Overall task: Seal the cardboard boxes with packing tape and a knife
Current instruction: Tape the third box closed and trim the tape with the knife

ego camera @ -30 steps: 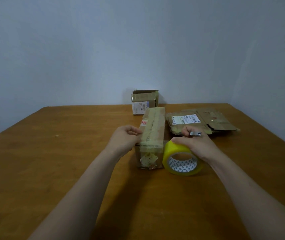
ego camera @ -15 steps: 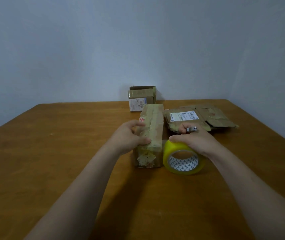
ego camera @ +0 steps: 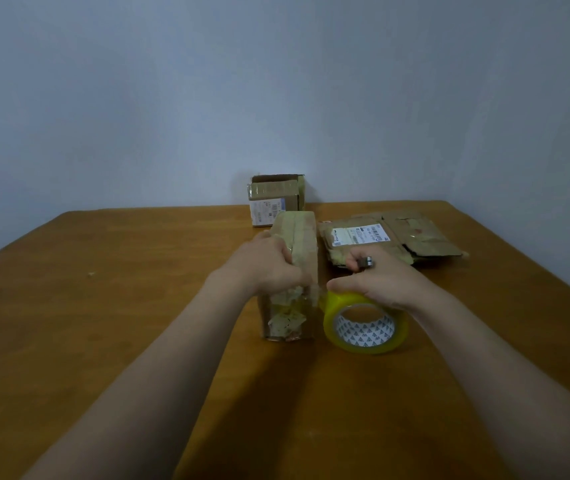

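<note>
The brown wooden counter (ego camera: 103, 341) spreads out on the left, with one pale speck (ego camera: 91, 274) lying on it well apart from everything else. A plain bluish wall (ego camera: 172, 98) stands behind it.

Towards the middle, the left grip (ego camera: 269, 268), a bare hand, is laid over the top of the long box (ego camera: 302, 244). Its fingers curl over the taped top face and its thumb sits at the near top edge, so it holds the box firmly. This box lies lengthwise away from the person, and its near end shows torn, patchy tape remains. Behind it, by the wall, stands a small box (ego camera: 274, 199) with a white label on its front and its top flaps partly raised.

Just beside the long box's near right corner stands the tape roll (ego camera: 366, 327), yellow-tinted, on edge, with its printed core facing the person. The right grip (ego camera: 383, 280) closes over the roll's top, thumb towards the box. A small metallic thing (ego camera: 366, 261) shows at its fingers; I cannot tell what it is.

Further right, behind that hand, flattened cardboard (ego camera: 418, 237) with a white shipping label lies on the counter.
</note>
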